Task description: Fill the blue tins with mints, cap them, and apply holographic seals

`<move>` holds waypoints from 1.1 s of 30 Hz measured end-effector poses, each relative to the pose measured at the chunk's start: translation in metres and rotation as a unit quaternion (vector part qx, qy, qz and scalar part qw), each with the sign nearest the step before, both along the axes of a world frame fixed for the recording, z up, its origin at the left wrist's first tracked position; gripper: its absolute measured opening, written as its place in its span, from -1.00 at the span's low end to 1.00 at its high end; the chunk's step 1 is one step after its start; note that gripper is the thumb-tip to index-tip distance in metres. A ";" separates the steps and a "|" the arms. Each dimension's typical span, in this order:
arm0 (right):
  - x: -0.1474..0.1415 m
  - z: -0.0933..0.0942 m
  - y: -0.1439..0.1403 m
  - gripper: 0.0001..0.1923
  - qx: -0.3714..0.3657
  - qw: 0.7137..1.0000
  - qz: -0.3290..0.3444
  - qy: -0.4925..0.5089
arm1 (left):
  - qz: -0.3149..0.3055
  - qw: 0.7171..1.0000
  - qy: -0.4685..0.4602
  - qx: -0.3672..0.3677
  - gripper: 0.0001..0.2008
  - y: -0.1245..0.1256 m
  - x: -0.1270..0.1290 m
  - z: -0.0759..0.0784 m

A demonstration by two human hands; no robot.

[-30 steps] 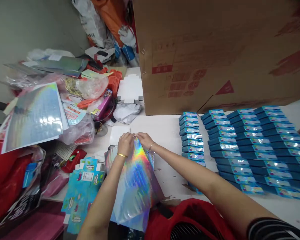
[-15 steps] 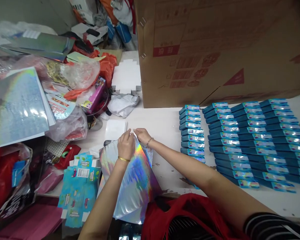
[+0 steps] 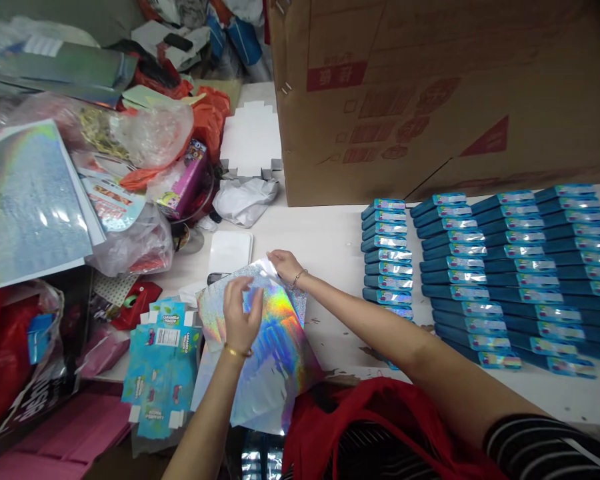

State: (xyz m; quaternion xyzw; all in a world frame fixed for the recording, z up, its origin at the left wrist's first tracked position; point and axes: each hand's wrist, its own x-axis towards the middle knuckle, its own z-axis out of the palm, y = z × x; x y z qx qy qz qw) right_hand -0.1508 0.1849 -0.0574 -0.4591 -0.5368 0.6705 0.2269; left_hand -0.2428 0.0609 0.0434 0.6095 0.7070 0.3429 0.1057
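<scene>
A shiny silver holographic sheet (image 3: pixel 275 347) with rainbow glare lies in front of me, its near edge by my lap. At its far edge, my right hand (image 3: pixel 284 267) pinches the corner between thumb and fingers. My left hand (image 3: pixel 242 312) is over the left part of the sheet, thumb and fingers apart, holding nothing. To the left of the sheet lie flat, unfolded blue printed cartons (image 3: pixel 163 367). Beyond the sheet is a white square object (image 3: pixel 231 249), with a dark item partly hidden at its near edge.
Several rows of blue boxes (image 3: pixel 460 280) with shiny ends stand on the right. A large cardboard box (image 3: pixel 405 100) closes off the back. Plastic bags, a purple box (image 3: pixel 186 180) and silver sheets (image 3: pixel 30 207) crowd the left. A white carton blank (image 3: pixel 251 137) lies at the back.
My left hand has left the sheet's far edge, moved left and toward me, and opened. My right hand still pinches the corner. The view has tilted slightly.
</scene>
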 end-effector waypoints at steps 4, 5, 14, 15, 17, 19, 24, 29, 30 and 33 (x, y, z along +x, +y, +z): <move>-0.003 0.004 -0.003 -0.58 0.030 1.000 0.003 -0.003 | -0.006 0.989 0.109 -0.101 -0.51 0.045 -0.024 -0.022; -0.005 0.005 -0.004 -0.58 0.038 0.999 0.001 -0.004 | -0.014 0.983 0.133 -0.125 -0.49 0.053 -0.027 -0.028; -0.019 0.000 -0.010 -0.64 0.068 0.995 -0.050 -0.055 | -0.034 0.965 0.216 -0.147 -0.54 0.054 -0.024 -0.045; -0.019 -0.002 -0.010 -0.65 0.069 0.994 -0.054 -0.062 | -0.038 0.966 0.214 -0.140 -0.54 0.051 -0.024 -0.046; -0.020 -0.004 -0.010 -0.65 0.070 0.993 -0.058 -0.073 | -0.049 0.971 0.200 -0.122 -0.55 0.043 -0.022 -0.047; -0.020 -0.007 -0.009 -0.65 0.071 0.992 -0.058 -0.083 | -0.057 0.976 0.179 -0.106 -0.56 0.031 -0.019 -0.045; -0.017 -0.003 -0.006 -0.67 0.067 0.992 -0.044 -0.096 | -0.039 0.994 0.099 -0.038 -0.54 -0.015 0.004 -0.014; 0.021 0.023 -0.013 -0.65 0.130 0.988 -0.079 -0.021 | 0.071 0.985 -0.155 0.039 -0.34 -0.038 0.045 0.042; 0.036 0.030 -0.018 -0.55 0.116 0.989 -0.086 0.011 | 0.090 0.971 -0.220 0.038 -0.32 -0.038 0.054 0.049; 0.094 0.051 -0.042 -0.21 -0.061 0.992 -0.040 0.098 | 0.113 0.925 -0.363 0.019 -0.30 -0.034 0.081 0.060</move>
